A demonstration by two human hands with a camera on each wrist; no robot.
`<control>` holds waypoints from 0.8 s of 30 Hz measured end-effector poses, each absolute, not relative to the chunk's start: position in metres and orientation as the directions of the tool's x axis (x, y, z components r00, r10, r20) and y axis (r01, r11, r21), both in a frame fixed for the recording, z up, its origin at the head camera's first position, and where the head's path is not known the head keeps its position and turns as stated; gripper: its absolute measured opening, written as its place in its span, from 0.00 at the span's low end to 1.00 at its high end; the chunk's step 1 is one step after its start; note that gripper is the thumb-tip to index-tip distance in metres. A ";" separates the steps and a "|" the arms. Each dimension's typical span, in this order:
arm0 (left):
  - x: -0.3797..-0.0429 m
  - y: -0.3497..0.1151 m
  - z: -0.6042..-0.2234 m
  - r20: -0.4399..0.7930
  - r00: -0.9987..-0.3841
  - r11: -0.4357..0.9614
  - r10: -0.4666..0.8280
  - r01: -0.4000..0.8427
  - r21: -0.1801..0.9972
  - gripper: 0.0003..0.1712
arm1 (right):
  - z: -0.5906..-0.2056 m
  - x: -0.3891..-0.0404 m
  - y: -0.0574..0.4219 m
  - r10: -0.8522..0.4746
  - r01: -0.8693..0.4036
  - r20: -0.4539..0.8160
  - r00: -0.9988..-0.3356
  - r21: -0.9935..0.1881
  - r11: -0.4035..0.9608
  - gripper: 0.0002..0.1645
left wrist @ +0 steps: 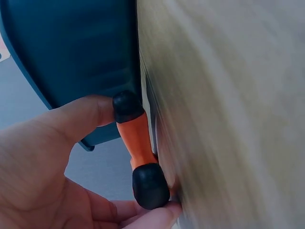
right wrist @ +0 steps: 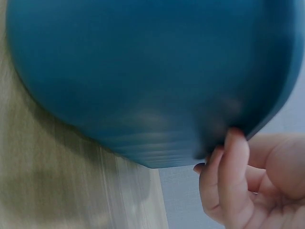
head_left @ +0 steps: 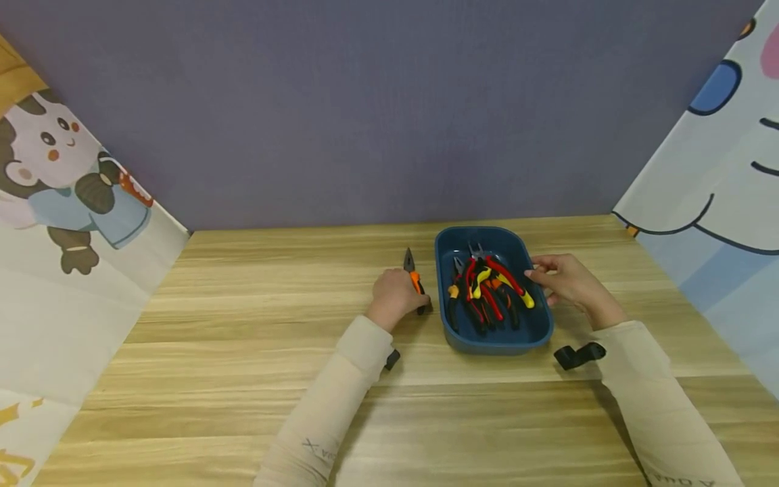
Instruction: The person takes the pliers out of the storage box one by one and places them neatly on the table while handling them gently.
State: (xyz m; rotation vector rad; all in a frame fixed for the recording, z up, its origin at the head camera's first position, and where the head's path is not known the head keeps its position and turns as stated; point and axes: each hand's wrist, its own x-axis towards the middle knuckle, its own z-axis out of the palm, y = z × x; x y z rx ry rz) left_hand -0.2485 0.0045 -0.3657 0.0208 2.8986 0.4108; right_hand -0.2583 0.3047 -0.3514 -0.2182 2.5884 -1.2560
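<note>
My left hand (head_left: pixel 392 295) holds a pair of long-nose pliers (head_left: pixel 416 279) with orange and black handles, just left of a blue plastic bin (head_left: pixel 496 348). In the left wrist view, the thumb and fingers sit on either side of the black handle ends of these pliers (left wrist: pixel 136 138), low over the table. The dark tapered nose points away from me. At the bin's right side, my right hand (head_left: pixel 569 283) pinches the rim between thumb and fingers. Inside the bin lies a heap of several pliers (head_left: pixel 490 302) with red, yellow, orange and black handles.
The wood-grain table (head_left: pixel 243 352) runs back to a grey-purple panel (head_left: pixel 389 115). Printed cartoon panels stand at the left (head_left: pixel 73 169) and right (head_left: pixel 724 203). A black wrist mount (head_left: pixel 579 355) juts out by the right sleeve.
</note>
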 end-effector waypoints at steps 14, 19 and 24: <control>-0.249 0.001 -0.369 -0.240 -0.968 0.966 0.068 0.004 0.258 0.23 | -0.351 -0.258 0.304 -0.249 -0.027 -0.160 -0.955 -0.791 0.611 0.34; -0.248 -0.003 -0.362 -0.270 -0.960 0.966 0.075 0.003 0.259 0.26 | -0.352 -0.258 0.303 -0.248 -0.022 -0.164 -0.955 -0.794 0.608 0.34; -0.247 -0.004 -0.351 -0.261 -0.960 0.964 0.105 0.034 0.264 0.30 | -0.353 -0.260 0.304 -0.247 -0.025 -0.159 -0.956 -0.795 0.606 0.33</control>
